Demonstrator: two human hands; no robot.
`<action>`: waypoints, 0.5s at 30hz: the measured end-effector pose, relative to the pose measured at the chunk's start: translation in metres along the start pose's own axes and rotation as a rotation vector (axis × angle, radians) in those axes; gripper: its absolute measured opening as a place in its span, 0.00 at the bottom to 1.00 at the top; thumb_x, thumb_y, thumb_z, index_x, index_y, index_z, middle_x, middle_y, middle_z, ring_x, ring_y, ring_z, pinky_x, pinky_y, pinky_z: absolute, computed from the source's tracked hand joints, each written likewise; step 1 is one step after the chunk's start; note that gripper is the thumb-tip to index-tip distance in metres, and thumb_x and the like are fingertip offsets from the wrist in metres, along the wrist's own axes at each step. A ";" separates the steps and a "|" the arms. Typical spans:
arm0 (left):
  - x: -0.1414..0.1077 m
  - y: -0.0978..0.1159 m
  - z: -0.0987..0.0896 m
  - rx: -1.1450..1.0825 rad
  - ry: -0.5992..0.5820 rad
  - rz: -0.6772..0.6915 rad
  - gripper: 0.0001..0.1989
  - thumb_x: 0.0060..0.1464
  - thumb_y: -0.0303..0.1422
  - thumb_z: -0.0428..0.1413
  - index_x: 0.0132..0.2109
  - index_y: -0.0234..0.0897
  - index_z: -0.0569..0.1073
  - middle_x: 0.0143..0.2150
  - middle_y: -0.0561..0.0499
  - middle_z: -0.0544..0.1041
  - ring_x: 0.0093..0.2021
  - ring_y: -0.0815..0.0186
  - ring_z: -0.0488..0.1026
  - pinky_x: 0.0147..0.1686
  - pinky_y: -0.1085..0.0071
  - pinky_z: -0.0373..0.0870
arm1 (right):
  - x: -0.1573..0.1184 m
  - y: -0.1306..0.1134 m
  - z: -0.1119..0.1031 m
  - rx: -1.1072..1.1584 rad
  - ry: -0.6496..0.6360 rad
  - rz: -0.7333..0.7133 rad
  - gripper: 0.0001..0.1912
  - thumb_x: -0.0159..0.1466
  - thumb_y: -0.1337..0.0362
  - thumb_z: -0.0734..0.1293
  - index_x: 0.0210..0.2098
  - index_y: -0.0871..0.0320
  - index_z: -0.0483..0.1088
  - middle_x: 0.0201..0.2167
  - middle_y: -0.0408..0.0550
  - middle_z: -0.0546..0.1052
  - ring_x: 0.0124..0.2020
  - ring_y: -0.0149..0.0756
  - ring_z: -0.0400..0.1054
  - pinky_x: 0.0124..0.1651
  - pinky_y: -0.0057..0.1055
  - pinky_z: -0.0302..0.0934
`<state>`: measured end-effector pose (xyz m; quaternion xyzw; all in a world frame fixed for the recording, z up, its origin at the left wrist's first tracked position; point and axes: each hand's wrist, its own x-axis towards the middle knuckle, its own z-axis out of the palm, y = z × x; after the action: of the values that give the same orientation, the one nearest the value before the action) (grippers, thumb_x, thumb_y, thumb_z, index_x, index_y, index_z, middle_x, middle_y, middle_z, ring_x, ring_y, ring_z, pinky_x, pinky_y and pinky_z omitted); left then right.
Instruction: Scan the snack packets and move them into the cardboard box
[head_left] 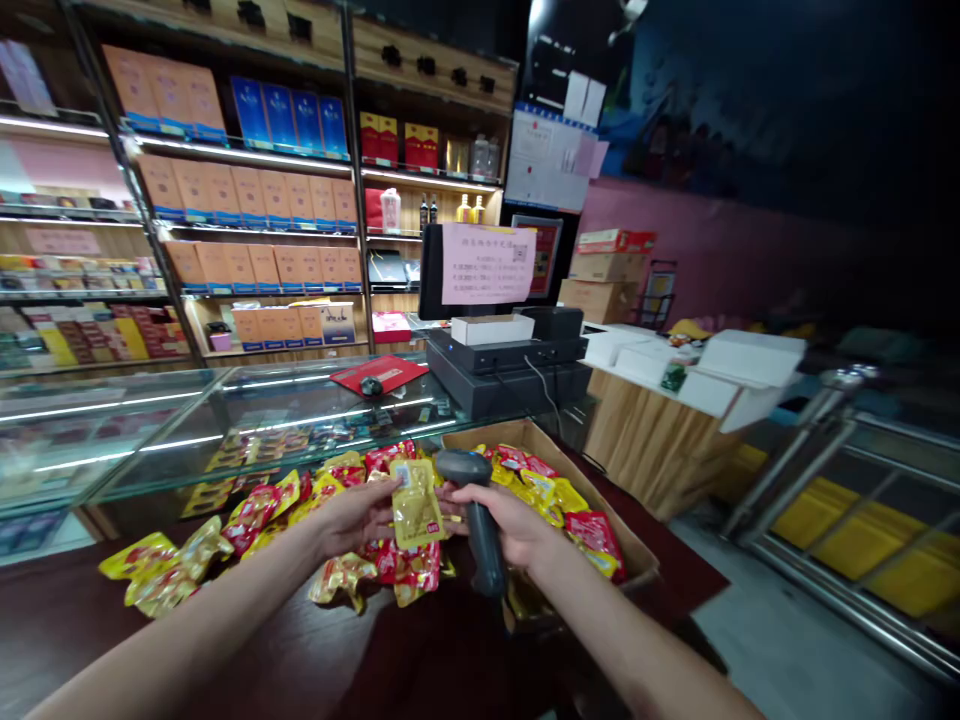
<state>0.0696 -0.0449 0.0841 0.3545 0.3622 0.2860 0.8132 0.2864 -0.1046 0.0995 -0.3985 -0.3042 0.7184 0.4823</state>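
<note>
My left hand (356,518) is closed on a small gold snack packet (416,503), held up with its printed side toward me. A dark handheld barcode scanner (484,530) stands upright in my right hand (502,515), its head pointing left toward the packet. The fingers of my right hand come close to the packet's right edge; whether they touch it I cannot tell. Below and left of my hands, several red, yellow and gold snack packets (255,515) lie loose on the dark table (300,660). More of them fill an open cardboard box (637,565) on the right.
A glass display counter (172,420) runs behind the packets, with a red folder (379,375) and a mouse (370,386) on top. Further right stand a monitor (431,270) and a black cash drawer (510,385). Shelves of boxes line the back; a metal railing (795,470) stands at the right.
</note>
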 end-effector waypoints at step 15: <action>0.101 -0.015 0.154 -0.109 -0.357 -0.310 0.43 0.49 0.59 0.44 0.53 0.20 0.66 0.51 0.27 0.69 0.55 0.49 0.66 0.49 0.59 0.65 | -0.090 -0.058 -0.133 0.136 0.267 -0.045 0.13 0.54 0.69 0.68 0.40 0.64 0.70 0.45 0.57 0.76 0.41 0.38 0.74 0.46 0.33 0.67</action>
<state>0.2523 -0.0377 0.1085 0.2952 0.2467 0.1094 0.9165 0.4468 -0.1621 0.1062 -0.4502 -0.1967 0.6669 0.5602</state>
